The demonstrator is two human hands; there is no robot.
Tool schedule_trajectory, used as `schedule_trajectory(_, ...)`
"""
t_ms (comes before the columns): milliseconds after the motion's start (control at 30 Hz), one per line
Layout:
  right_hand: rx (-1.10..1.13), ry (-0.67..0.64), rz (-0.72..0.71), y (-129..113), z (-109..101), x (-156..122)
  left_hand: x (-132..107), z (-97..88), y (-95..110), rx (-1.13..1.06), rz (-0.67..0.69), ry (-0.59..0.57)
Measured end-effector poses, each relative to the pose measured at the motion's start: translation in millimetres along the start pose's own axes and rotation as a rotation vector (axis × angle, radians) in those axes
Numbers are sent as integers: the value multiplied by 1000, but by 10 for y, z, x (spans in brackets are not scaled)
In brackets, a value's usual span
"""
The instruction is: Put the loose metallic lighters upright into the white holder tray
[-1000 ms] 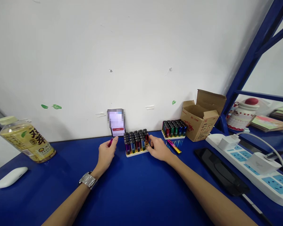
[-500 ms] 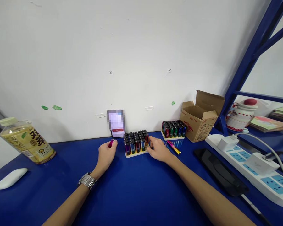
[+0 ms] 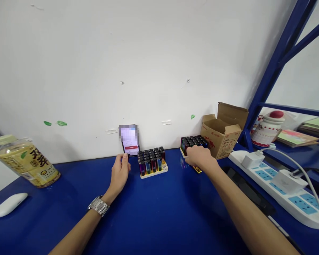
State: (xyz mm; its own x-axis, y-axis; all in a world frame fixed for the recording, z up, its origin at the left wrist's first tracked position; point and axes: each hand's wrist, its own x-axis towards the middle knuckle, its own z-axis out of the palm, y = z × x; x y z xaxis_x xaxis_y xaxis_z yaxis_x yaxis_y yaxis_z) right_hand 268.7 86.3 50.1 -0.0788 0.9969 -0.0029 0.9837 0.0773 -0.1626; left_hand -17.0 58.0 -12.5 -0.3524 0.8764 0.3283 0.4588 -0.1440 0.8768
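Note:
Shiny multicoloured batteries [image 3: 153,164] stand upright in several rows in a white holder [image 3: 151,174] at the middle of the blue table. The holder's front right corner shows bare. To its left, my left hand [image 3: 120,171], with a metal watch on the wrist, is curled with thumb and fingers close together, just in front of the phone [image 3: 130,148]. Whatever it holds is hidden. My right hand [image 3: 200,156] is closed in front of a second set of batteries [image 3: 192,140], partly covering them. Beneath it shows the golden end of a loose battery [image 3: 198,170]; its fingertips are hidden.
An open cardboard box [image 3: 220,136] stands behind my right hand. A black phone [image 3: 247,187] and a white power strip [image 3: 279,187] with chargers lie to the right. At left are a drink bottle [image 3: 29,161] and a white oval case [image 3: 7,205]. A white wall [image 3: 154,63] rises behind.
My right hand has moved right, from the near holder's right end to the second set and the loose batteries. The purple battery in my left hand no longer shows.

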Motion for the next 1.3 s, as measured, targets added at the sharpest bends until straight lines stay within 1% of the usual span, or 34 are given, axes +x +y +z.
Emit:
schedule_trajectory(67,-60,-101,41,31,-11,-14,1,-5,76,7,79,-3)
schedule_trajectory(133,-80,-203,47,21,9,-9,1,-20,199,14,169,23)
schedule_trajectory(233,4,-313,-30,-8,84,51,-37,-47,462,118,298,81)
schedule_trajectory(267,69,-323,-78,-12,124,80,-66,-47,560,137,322,70)
schedule_trajectory(300,145,-313,-123,-14,170,108,-103,-37,657,112,336,24)
schedule_trajectory(333,223,-287,-165,-16,223,133,-145,-14,749,58,347,-47)
schedule_trajectory(367,286,-238,-200,-19,281,152,-190,23,831,28,360,-95)
schedule_trajectory(433,317,-99,-226,-33,400,167,-271,134,957,51,425,-134)
schedule_trajectory(500,284,48,-215,-58,505,153,-316,276,1026,103,507,-204)
schedule_trajectory(567,248,132,-179,-84,580,126,-315,418,1040,196,580,-273)
schedule_trajectory(633,225,155,-165,-100,622,104,-282,532,1011,326,647,-319)
schedule_trajectory(700,215,152,-171,-102,638,98,-240,607,957,457,695,-302)
schedule_trajectory(767,217,147,-176,-95,645,106,-209,644,897,553,714,-227)
schedule_trajectory(833,221,150,-182,-86,652,119,-196,651,853,618,727,-163)
schedule_trajectory(900,221,160,-190,-81,662,128,-197,642,831,669,747,-132)
schedule_trajectory(1167,237,189,-203,-94,663,121,-238,623,816,805,840,-69)
schedule_trajectory(1300,334,220,-203,-81,657,113,-220,603,793,815,886,-69)
